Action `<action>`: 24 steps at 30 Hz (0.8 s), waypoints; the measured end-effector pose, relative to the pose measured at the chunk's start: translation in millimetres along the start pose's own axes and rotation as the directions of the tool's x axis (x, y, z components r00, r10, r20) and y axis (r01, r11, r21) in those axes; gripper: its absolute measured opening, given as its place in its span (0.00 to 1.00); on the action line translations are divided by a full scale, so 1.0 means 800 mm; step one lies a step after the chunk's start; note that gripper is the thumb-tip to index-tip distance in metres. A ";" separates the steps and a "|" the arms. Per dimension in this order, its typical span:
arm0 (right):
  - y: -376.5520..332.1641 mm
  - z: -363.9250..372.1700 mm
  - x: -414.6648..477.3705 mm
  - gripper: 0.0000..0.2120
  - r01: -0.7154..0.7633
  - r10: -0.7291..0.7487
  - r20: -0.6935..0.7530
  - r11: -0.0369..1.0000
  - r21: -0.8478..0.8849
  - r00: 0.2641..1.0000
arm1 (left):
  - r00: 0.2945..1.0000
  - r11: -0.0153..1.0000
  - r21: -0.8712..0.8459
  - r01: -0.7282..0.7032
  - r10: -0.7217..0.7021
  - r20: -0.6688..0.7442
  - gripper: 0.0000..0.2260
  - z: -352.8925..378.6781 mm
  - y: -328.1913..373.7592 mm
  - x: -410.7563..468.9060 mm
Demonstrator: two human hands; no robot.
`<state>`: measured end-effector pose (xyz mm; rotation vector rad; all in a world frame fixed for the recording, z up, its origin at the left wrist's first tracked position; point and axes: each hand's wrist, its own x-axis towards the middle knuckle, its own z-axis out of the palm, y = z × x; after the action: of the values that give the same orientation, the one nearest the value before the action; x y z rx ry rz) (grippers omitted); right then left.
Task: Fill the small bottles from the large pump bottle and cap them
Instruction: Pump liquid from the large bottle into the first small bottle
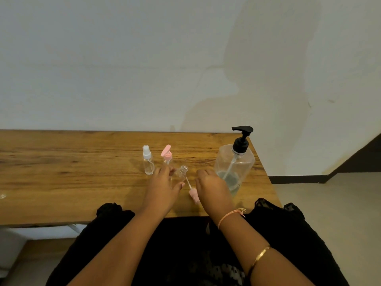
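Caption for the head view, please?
Left hand holds uncapped small clear bottle, right hand a pink pump cap, beside large black-pumped clear bottle.

Your left hand [162,188] covers the lower body of the uncapped small bottle [182,171] and the base of the pink-pump bottle [167,155]. Your right hand [212,190] hides its own fingers (so its grip on the pink pump cap [193,194] cannot be judged) and part of the large pump bottle [237,162].

i can read no words, numbers or signs here. the big pump bottle [235,166] and the small bottles [148,164] on the table in front of me show no label i can make out.
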<state>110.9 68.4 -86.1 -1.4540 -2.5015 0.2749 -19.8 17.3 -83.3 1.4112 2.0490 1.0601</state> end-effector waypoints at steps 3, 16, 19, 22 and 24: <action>0.001 -0.013 -0.004 0.08 -0.028 0.030 -0.026 0.998 0.065 0.999 | 0.999 1.000 -0.002 0.031 -0.031 0.027 0.18 0.005 -0.001 0.000; 0.012 -0.087 -0.012 0.06 0.279 -0.115 -0.575 0.938 0.206 0.810 | 0.992 0.979 -0.168 -0.112 0.101 -0.074 0.14 0.019 0.040 0.003; 0.017 -0.110 -0.017 0.09 0.329 -0.129 -0.751 0.936 0.124 0.648 | 0.979 0.957 -0.223 -0.184 0.158 -0.129 0.15 0.022 0.053 0.003; 0.025 -0.120 -0.017 0.08 0.275 -0.097 -0.841 0.959 0.064 0.533 | 0.971 0.939 -0.270 -0.215 0.177 -0.158 0.16 0.023 0.063 0.002; 0.033 -0.121 -0.011 0.08 0.223 -0.068 -0.860 0.973 0.054 0.507 | 0.968 0.927 -0.295 -0.233 0.191 -0.162 0.17 0.024 0.068 0.004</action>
<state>165.0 77.9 -1.8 -0.9263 -1.6822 -0.2454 24.7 36.8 -51.7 1.4501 1.7384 1.5303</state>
